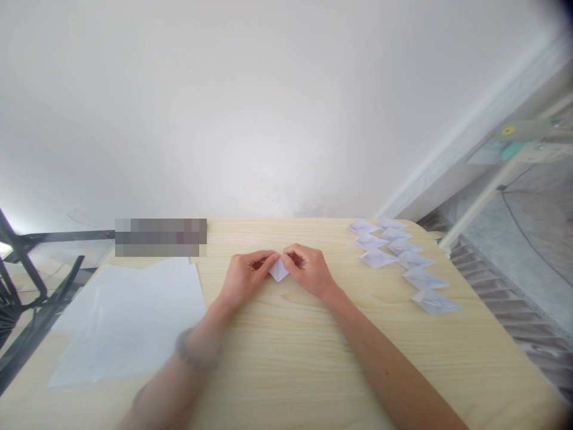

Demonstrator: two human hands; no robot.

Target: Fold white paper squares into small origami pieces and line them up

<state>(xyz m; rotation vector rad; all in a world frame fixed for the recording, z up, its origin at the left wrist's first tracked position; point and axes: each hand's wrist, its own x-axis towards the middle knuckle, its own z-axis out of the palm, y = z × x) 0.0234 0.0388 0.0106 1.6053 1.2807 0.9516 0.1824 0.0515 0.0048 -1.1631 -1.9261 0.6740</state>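
A small piece of folded white paper (280, 272) is pinched between my two hands over the middle of the table, its lower point facing me. My left hand (248, 272) has thumb and fingers closed on its left side. From the right, my right hand (307, 269) grips it near the top, its thumb and forefinger almost meeting the left thumb. The paper's upper part is hidden by the fingers. Several finished-looking folded paper pieces (423, 278), diamond-shaped with a raised centre, lie in two rows to the right of my right hand.
White paper sheets (134, 322) lie on the left of the wooden table (277, 370). A pixelated, blurred-out patch (159, 237) covers something at the back left. A wall (268, 119) rises behind the table. Black metal framing (36, 298) stands at the left, a pale pole (478, 203) at the right.
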